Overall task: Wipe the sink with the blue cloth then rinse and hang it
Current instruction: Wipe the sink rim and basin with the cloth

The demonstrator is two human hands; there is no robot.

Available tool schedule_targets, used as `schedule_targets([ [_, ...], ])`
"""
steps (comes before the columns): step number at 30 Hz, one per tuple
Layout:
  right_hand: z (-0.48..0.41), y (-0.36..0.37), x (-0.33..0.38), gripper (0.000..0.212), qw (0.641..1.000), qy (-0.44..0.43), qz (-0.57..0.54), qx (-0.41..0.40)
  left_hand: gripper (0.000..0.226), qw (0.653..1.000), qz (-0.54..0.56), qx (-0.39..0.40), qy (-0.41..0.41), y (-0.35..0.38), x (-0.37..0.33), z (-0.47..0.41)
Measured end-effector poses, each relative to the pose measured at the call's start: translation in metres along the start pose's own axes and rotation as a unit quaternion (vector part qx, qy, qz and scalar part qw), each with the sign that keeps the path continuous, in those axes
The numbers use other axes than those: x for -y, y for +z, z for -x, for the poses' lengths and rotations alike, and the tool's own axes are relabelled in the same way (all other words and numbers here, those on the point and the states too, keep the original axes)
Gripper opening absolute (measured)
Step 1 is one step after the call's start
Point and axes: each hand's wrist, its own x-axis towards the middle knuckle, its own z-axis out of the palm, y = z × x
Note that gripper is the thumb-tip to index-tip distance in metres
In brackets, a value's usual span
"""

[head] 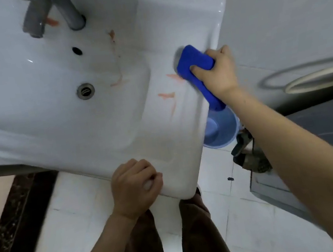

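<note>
A white ceramic sink (30, 116) fills the upper left, with orange-red smears on its basin wall and on its right ledge. My right hand (216, 73) presses the folded blue cloth (194, 63) onto the right ledge, near the far right edge; part of the cloth hangs down past the rim. My left hand (135, 187) is closed in a fist and rests against the sink's front edge, holding nothing visible. A grey tap (51, 11) stands at the back, above the overflow hole and the metal drain (85, 91).
A blue plastic bucket (221, 130) stands on the floor below the sink's right side. A round metal ring fixture (316, 77) sticks out from the tiled wall at right. White floor tiles and my legs in brown trousers lie below.
</note>
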Motion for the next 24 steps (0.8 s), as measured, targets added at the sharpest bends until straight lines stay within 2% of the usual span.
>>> schedule_targets([
  [3, -0.053, -0.011, -0.001, 0.028, 1.000, -0.014, 0.023, 0.002, 0.020, 0.999, -0.025, -0.014, -0.017, 0.004, -0.001, -0.002],
  [6, -0.062, -0.013, -0.002, 0.022, 0.999, -0.017, 0.025, 0.011, 0.018, 0.999, -0.044, -0.012, -0.015, 0.005, -0.002, -0.004],
  [12, 0.065, 0.008, -0.004, 0.033, 0.999, -0.025, -0.003, 0.040, 0.018, 0.998, -0.052, -0.026, -0.016, 0.006, -0.002, -0.006],
  [16, 0.133, 0.015, -0.006, 0.027, 0.994, -0.086, 0.014, 0.066, 0.019, 0.998, -0.048, -0.027, -0.006, 0.006, -0.002, -0.004],
  [19, 0.120, 0.011, -0.007, 0.029, 0.987, -0.126, 0.054, 0.086, 0.019, 0.999, -0.046, -0.024, -0.004, 0.006, 0.001, -0.004],
  [24, 0.030, -0.003, -0.006, 0.033, 0.993, -0.082, 0.067, 0.054, 0.017, 0.999, -0.043, -0.020, -0.013, 0.004, -0.002, -0.005],
])
